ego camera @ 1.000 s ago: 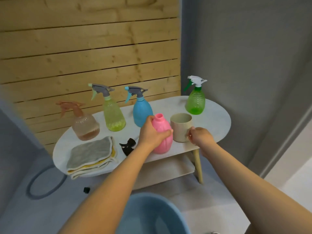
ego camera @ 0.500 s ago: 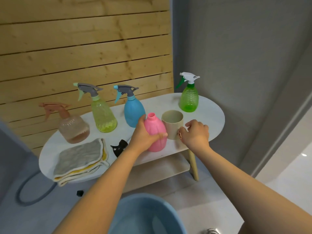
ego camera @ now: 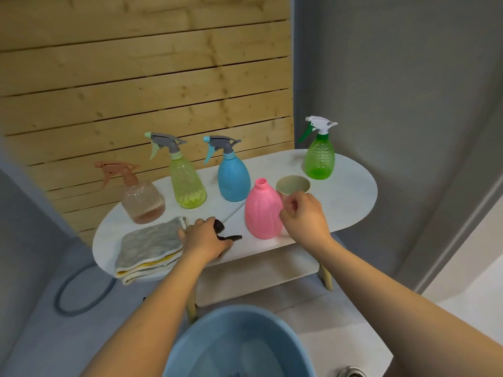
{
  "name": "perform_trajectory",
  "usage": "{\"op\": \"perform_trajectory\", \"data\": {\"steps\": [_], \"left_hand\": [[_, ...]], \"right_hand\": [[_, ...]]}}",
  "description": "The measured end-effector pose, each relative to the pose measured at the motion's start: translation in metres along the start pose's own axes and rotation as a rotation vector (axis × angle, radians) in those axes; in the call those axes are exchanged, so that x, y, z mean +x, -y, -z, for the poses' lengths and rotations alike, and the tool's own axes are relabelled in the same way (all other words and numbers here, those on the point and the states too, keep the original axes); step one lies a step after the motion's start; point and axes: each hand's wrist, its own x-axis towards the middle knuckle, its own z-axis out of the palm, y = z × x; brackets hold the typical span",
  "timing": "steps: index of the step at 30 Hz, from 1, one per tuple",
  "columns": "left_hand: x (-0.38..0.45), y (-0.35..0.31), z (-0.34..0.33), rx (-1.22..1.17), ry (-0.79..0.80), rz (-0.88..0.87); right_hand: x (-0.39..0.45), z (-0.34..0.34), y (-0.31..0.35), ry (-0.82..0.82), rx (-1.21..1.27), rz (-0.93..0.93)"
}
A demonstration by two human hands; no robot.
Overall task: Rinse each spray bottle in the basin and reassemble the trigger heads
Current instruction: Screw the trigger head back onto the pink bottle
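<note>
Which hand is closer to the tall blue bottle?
Left, though not by much. The left hand sits in front of the tall blue spray bottle, on the black trigger head; the right hand is beyond the pink bottle.

Two bare arms, no sleeves

The left hand (ego camera: pixel 204 240) and right hand (ego camera: pixel 304 216) wear no gloves, rings or watch.

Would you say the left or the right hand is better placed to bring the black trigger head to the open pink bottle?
Left. The left hand already lies on the black trigger head, while the right hand hovers, loosely curled, beside the pink bottle, ready to steady it.
</note>
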Motion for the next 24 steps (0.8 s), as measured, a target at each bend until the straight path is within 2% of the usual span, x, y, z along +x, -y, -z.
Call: {"op": "perform_trajectory", "data": {"steps": [3,8,13,16,20,24], "left_hand": [[-0.005,0.003,0.003,-0.046,0.007,-0.012],[-0.017,0.013,0.014,-0.271,-0.028,-0.018],[-0.033,0.028,0.054,-0.534,-0.018,-0.005],[-0.050,0.038,0.084,-0.569,0.025,-0.066],[-0.069,0.049,0.111,-0.572,0.097,-0.161],[-0.078,0.051,0.126,-0.562,0.133,-0.225]], "right_hand": [[-0.001,-0.004,0.006,0.004,-0.001,-0.003],[-0.004,-0.005,0.010,-0.036,-0.014,0.042],[-0.005,-0.005,0.017,0.053,-0.035,0.213],[-0.006,-0.011,0.028,0.096,-0.018,0.292],[-0.003,-0.011,0.039,0.002,0.024,0.422],[0.003,-0.012,0.044,-0.012,-0.002,0.495]]}}
